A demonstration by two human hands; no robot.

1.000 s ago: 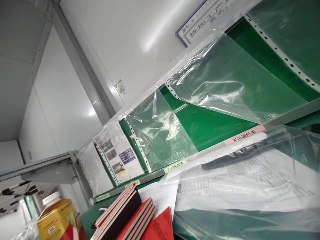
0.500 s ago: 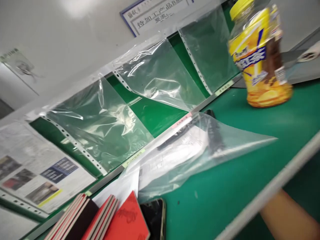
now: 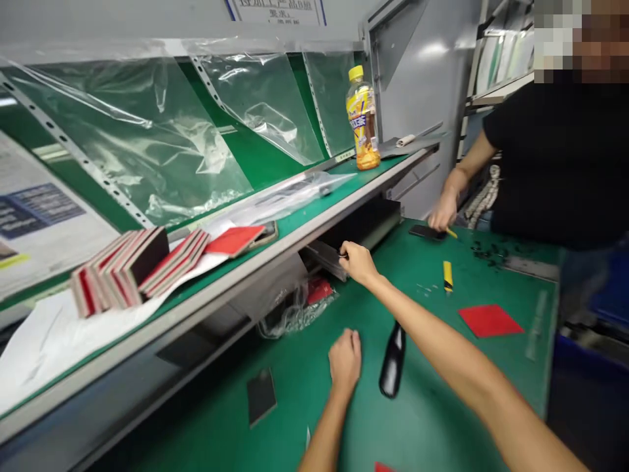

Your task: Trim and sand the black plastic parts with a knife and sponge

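My right hand (image 3: pixel 358 261) reaches far forward under the shelf, fingers closed on the end of a grey metal box (image 3: pixel 328 257) beside a black case (image 3: pixel 363 223). My left hand (image 3: pixel 344 358) rests on the green table (image 3: pixel 442 400) as a loose fist; I cannot see anything in it. A black glossy tool (image 3: pixel 392 359) lies just right of the left hand, under my right forearm. A dark flat square (image 3: pixel 260 395) lies to the left of that hand.
A shelf (image 3: pixel 275 242) above carries stacked red-edged pads (image 3: pixel 122 265), a red card, plastic sleeves and a yellow drink bottle (image 3: pixel 364 119). Another person (image 3: pixel 550 144) stands at the right, a hand (image 3: pixel 442 211) by a phone. A red sheet (image 3: pixel 489 320) and yellow cutter (image 3: pixel 447 275) lie on the table.
The view has swung down and right from the shelf's sleeves to the table. Both my hands and the other person have come into view.
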